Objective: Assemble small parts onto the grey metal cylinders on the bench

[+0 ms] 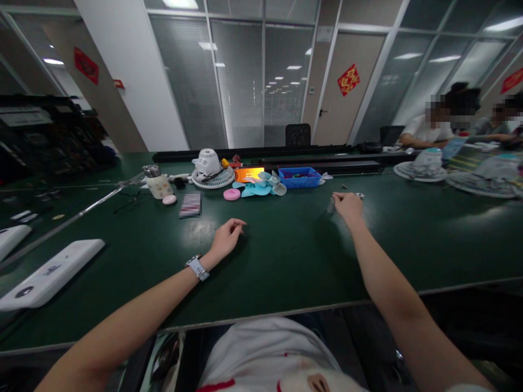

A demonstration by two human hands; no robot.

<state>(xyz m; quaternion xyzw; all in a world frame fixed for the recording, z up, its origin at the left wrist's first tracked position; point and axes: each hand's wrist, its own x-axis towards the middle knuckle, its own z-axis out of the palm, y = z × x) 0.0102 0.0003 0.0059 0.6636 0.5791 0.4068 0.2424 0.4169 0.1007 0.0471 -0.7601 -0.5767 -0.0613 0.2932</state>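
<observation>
**Your right hand (348, 207) pinches a small grey object (330, 206); your left hand (226, 239) is loose**

Your right fingertips are closed on the small grey object, which is nearer you than the blue tray (300, 178) and to its right. Your hand hides much of it, so I cannot tell what it is. Your left hand, with a watch (198, 268) at the wrist, is nearer you than the tray and to its left, fingers half bent, holding nothing that shows.

Below your hands spreads a dark green table (278, 267), glossy enough to throw back pale patches of light. Just left of the blue tray lie light-blue fan blades (259, 188), then a pink disc (231, 194), with a white fan part (210, 169) behind it. Further left of the tray stands a patterned flask (159, 186); well apart on that side, nearer you, lies a white device (57, 272).

Beyond the tray you face a glass partition (241, 81) backed by blinds, with a black chair (298, 134) in front. Right of the tray, in the background, a pale door (341, 117) carries a red diamond sign (348, 80). At the table's far right from the tray, you have a person in a white top (429, 132) and another person beyond.
</observation>
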